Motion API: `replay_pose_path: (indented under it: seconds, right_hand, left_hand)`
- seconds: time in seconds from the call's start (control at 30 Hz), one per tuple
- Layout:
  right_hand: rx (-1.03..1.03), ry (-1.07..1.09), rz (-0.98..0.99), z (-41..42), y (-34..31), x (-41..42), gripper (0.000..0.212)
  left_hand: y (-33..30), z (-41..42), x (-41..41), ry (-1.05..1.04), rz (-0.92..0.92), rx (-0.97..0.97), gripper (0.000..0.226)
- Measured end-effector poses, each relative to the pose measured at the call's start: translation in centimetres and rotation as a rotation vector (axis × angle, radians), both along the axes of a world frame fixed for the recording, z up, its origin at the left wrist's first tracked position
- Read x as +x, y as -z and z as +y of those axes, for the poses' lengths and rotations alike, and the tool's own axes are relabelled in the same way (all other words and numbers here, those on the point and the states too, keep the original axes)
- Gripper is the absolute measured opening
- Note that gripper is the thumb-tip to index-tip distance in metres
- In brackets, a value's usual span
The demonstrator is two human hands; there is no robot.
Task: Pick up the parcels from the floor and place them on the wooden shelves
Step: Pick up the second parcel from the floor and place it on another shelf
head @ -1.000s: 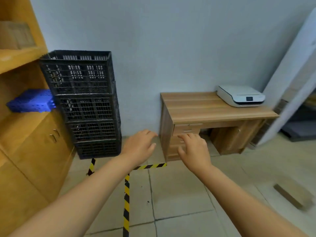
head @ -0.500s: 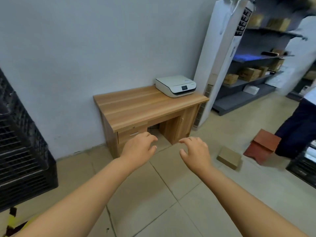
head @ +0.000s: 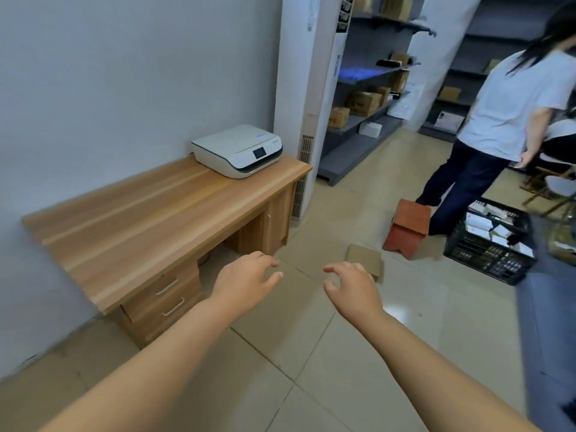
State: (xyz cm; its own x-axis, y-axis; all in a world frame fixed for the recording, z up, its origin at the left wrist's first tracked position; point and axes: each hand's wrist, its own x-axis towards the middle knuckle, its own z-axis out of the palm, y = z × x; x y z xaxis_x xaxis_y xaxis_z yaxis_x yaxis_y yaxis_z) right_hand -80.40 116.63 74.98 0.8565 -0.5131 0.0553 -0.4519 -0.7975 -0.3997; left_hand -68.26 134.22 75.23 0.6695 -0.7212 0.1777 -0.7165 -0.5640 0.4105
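Both hands, the left hand (head: 246,280) and right hand (head: 352,288), are hanging empty with fingers spread, readying to grasp the brown parcel (head: 364,260) lying on the floor (head: 311,353).

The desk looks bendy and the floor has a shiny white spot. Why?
Head view: the wide-angle lens bends the desk edge and spreads things near the borders; the white spot by the right hand is glare on glossy floor tile; far right looks smeared by blur.

Printer (head: 237,150) on desk (head: 140,219), parcel (head: 364,263) rightward
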Motion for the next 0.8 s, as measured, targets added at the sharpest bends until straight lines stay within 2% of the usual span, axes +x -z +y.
replay_pose_path:
  seconds: [0.27, 0.53, 0.8]
  right_hand:
    - [0.063, 0.157, -0.019, -13.5, 1.6, 2.8, 0.035]
    - [0.061, 0.181, -0.016, -29.6, 0.4, 8.3, 0.033]
    - [0.082, 0.203, 0.005, -40.7, 2.1, 15.3, 0.032]
  left_hand:
    - [1.3, -14.9, 5.3, 0.134, 0.017, 0.051, 0.038]
    - [0.3, -31.2, 11.4, 0.129, 0.054, -0.003, 0.039]
    - [1.6, -41.2, 18.5, 0.114, 0.118, 0.031, 0.038]
